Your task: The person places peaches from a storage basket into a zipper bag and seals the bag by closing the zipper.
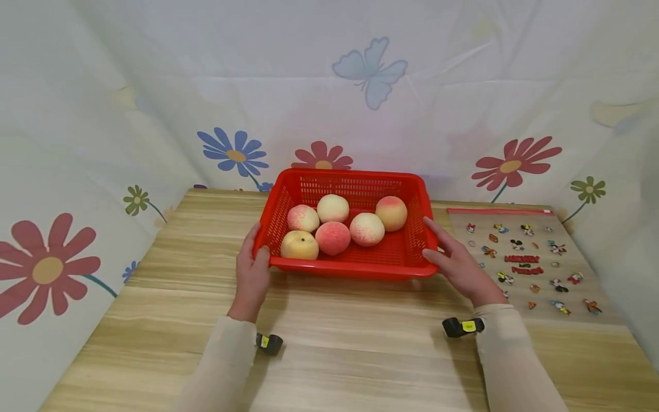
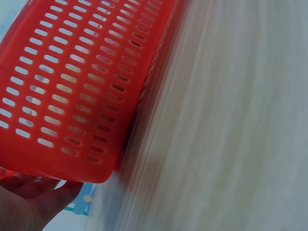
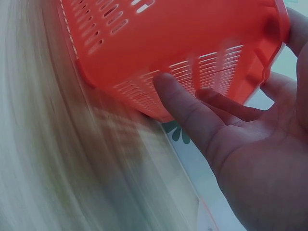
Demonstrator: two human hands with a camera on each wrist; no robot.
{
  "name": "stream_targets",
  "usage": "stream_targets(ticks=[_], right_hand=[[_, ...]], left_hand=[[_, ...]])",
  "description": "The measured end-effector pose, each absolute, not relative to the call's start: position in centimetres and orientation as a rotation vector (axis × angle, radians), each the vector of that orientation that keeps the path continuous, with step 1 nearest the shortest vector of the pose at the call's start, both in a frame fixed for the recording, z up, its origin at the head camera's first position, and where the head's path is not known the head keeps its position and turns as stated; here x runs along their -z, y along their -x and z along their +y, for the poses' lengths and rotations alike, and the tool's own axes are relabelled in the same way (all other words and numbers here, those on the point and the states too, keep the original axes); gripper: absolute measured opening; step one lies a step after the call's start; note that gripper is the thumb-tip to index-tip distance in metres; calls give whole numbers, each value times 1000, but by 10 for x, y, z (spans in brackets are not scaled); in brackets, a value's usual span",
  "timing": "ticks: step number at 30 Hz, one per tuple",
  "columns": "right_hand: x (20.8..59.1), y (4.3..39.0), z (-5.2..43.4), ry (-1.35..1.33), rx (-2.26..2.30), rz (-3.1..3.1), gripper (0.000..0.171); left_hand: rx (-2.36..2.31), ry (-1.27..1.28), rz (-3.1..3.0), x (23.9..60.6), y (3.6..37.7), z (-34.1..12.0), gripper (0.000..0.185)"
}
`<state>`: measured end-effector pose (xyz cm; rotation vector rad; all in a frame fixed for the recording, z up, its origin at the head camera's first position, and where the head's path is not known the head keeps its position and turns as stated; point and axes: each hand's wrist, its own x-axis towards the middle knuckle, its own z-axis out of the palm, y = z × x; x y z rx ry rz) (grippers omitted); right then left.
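A red plastic basket (image 1: 355,269) with slotted walls sits near the back of the table, held between both hands. Several peaches lie inside it, among them a deep pink peach (image 1: 333,238), a yellowish peach (image 1: 300,245) at the front left and an orange-pink peach (image 1: 391,213) at the right. My left hand (image 1: 251,281) grips the left end, thumb over the rim at the near corner and fingers round the outside. At the opposite end, my right hand (image 1: 461,270) holds the rim with its thumb, while other fingers (image 3: 185,106) reach along the slotted outer wall.
To the right of the basket, a clear zip pouch (image 1: 538,269) with cartoon prints lies flat on the wood-grain table (image 1: 334,355). Flower-printed cloth (image 1: 412,114) hangs behind and at both sides. Small black devices (image 1: 463,327) are strapped at the wrists.
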<state>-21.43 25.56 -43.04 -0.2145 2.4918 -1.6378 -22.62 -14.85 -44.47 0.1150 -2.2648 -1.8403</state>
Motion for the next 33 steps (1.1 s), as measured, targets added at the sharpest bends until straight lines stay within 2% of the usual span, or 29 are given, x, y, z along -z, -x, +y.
stream_targets(ticks=[7, 15, 24, 33], right_hand=[[428, 214, 258, 195, 1648, 2504, 68], [429, 219, 254, 134, 1686, 2473, 67], [432, 220, 253, 93, 1729, 2438, 65], [434, 214, 253, 71, 1723, 2452, 65]], left_hand=[[1895, -111, -2278, 445, 230, -147, 55], [2081, -177, -2314, 434, 244, -167, 51], [2336, 101, -2395, 424, 288, -192, 65], [2517, 220, -2295, 432, 293, -194, 73]])
